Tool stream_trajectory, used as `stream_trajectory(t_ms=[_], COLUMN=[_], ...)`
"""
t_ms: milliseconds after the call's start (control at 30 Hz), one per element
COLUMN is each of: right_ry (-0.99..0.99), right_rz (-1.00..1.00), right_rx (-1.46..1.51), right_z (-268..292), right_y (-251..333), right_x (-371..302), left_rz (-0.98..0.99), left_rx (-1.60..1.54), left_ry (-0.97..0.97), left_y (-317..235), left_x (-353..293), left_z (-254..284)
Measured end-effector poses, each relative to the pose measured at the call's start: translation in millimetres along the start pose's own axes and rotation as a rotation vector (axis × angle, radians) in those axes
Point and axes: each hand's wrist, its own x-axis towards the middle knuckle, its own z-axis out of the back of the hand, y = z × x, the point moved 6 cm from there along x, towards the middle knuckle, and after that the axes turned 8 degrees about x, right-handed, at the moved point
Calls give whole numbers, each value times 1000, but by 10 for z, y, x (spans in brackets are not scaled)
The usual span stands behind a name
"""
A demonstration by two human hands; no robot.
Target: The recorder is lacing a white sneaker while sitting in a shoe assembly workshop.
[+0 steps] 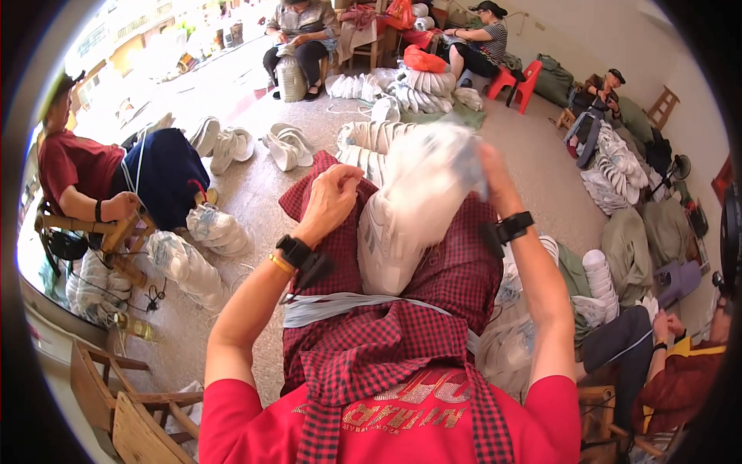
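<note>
The blurred white shoe-upper bundle (398,224) lies between the plaid-covered thighs (466,263), long axis seven-to-one o'clock, right hand (496,184) nearer at two, left hand (332,199) curled at nine, neither set of fingers' grip discernible.

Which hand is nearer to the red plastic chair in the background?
Right: the right hand, at the right edge of the blurred white bundle, is below the chair in the picture; the left hand, across the bundle, is farther, to the chair's lower left.
</note>
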Motion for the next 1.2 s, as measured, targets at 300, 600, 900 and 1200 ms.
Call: stream_trajectory(t_ms=[300,600,900,1200], right_ry=[-274,-320,-365,154], right_rz=[-15,-94,-116,442], right_rx=[750,736,481,-793], right_z=[316,152,576,-1008], right_y=[-102,-84,-138,481], right_x=[-496,-721,-579,19], left_rz=[-113,10,28,107], left_rx=[316,289,-877,-954], left_ry=[597,861,346,411], left_y=[20,267,621,720], left_x=[419,430,1075,565], left_z=[-658,-982,1416,1884])
